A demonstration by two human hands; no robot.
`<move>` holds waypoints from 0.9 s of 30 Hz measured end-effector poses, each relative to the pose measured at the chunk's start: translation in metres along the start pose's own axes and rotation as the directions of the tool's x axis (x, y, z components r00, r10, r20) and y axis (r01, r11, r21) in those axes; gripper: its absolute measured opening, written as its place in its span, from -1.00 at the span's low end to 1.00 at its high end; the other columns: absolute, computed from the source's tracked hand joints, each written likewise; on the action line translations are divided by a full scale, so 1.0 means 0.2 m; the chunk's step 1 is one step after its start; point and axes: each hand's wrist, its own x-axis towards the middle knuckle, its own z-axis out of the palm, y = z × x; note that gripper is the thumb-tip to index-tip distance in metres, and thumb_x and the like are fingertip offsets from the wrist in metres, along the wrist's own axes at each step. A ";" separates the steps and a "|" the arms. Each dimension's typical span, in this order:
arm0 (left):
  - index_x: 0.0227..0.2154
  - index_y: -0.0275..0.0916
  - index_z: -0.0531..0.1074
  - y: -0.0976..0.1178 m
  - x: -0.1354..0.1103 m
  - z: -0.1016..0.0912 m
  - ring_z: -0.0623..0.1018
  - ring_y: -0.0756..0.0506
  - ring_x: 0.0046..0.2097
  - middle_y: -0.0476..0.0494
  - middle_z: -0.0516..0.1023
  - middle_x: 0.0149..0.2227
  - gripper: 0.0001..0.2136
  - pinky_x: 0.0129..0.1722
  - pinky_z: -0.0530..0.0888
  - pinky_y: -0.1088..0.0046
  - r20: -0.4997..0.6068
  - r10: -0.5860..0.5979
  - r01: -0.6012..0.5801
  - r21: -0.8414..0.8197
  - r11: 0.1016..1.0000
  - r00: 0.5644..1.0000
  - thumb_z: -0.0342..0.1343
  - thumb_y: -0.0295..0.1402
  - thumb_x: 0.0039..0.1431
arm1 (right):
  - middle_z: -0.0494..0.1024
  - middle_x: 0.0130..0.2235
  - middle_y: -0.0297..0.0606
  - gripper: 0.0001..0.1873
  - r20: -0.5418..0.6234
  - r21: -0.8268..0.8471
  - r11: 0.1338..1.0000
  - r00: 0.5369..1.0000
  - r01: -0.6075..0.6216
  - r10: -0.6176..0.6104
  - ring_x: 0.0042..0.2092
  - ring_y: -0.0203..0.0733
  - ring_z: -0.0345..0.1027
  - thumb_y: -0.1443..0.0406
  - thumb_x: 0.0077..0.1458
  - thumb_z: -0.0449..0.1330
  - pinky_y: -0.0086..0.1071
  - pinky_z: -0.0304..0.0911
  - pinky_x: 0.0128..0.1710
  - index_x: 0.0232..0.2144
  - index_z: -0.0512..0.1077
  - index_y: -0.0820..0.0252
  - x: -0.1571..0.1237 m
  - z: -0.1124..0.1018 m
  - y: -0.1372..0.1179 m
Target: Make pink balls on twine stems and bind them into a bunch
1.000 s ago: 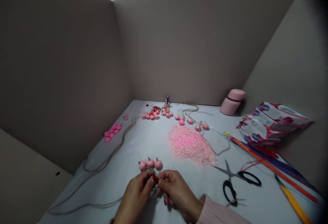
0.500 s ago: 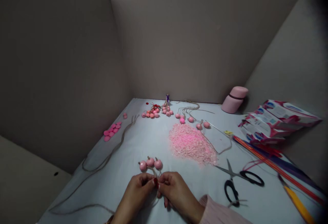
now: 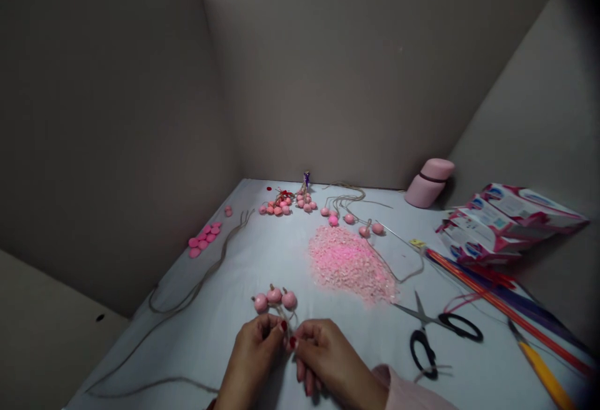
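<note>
Three round pink beads (image 3: 274,295) sit in a row on the white tabletop, just beyond my fingertips. Thin brown twine (image 3: 282,311) runs from them back toward me. My left hand (image 3: 257,349) is closed in a pinch on that twine, thumb against forefinger. Close beside it, my right hand (image 3: 330,355) also pinches the twine, its fingers curled. The strands between the two hands are partly hidden by the fingers.
A heap of pink granules (image 3: 349,263) lies ahead, with scissors (image 3: 424,322) to its right. A yellow cutter (image 3: 539,360), a pink flask (image 3: 429,183) and cartons (image 3: 497,222) stand right. Loose twine (image 3: 210,272) and pink discs (image 3: 205,239) lie left.
My right hand has moved slightly right, so the fingertips of the two hands are a little further apart. The beads have barely shifted.
</note>
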 end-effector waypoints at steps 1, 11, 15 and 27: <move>-0.66 -0.28 0.38 0.01 0.00 0.01 0.33 -0.01 -0.55 -0.01 0.40 -0.65 -0.77 -0.50 0.23 0.46 0.010 -0.004 0.005 -0.037 0.999 1.000 0.17 -0.23 -0.09 | 0.34 -0.70 -0.43 -0.82 0.010 -0.021 1.000 1.000 0.002 -0.002 -0.75 -0.43 0.13 0.22 -0.07 0.02 -0.59 -0.08 -0.78 -0.53 0.28 0.22 -0.01 0.02 0.01; -0.61 -0.24 0.26 0.02 -0.04 0.04 0.12 0.13 -0.68 0.16 0.20 -0.72 -0.70 -0.66 0.04 0.59 0.087 -0.124 0.147 -0.354 0.924 0.988 0.18 -0.15 -0.07 | 0.31 -0.69 -0.38 -0.75 -0.105 -0.315 0.925 0.961 0.212 -0.256 -0.62 -0.35 0.18 0.30 -0.02 0.08 -0.50 0.02 -0.63 -0.69 0.32 0.22 -0.02 -0.02 0.01; -0.60 -0.25 0.27 0.01 -0.04 0.05 0.23 0.10 -0.66 0.10 0.29 -0.70 -0.70 -0.64 0.10 0.59 0.117 -0.103 0.139 -0.372 0.918 0.988 0.20 -0.16 -0.07 | 0.33 -0.60 -0.41 -0.76 -0.186 -0.039 0.978 0.961 0.203 -0.207 -0.59 -0.35 0.21 0.14 -0.04 0.12 -0.52 0.04 -0.66 -0.43 0.31 0.22 0.01 -0.04 -0.02; -0.59 -0.33 0.44 0.02 -0.02 0.01 0.43 -0.06 -0.49 -0.08 0.50 -0.59 -0.84 -0.46 0.30 0.46 0.038 0.038 -0.035 -0.069 0.997 0.999 0.14 -0.32 -0.05 | 0.17 -0.73 -0.60 -0.69 0.000 0.235 0.965 0.993 -0.115 0.119 -0.78 -0.54 -0.16 0.09 -0.14 0.19 -0.55 -0.36 -0.78 -0.55 0.20 0.17 0.04 0.00 -0.04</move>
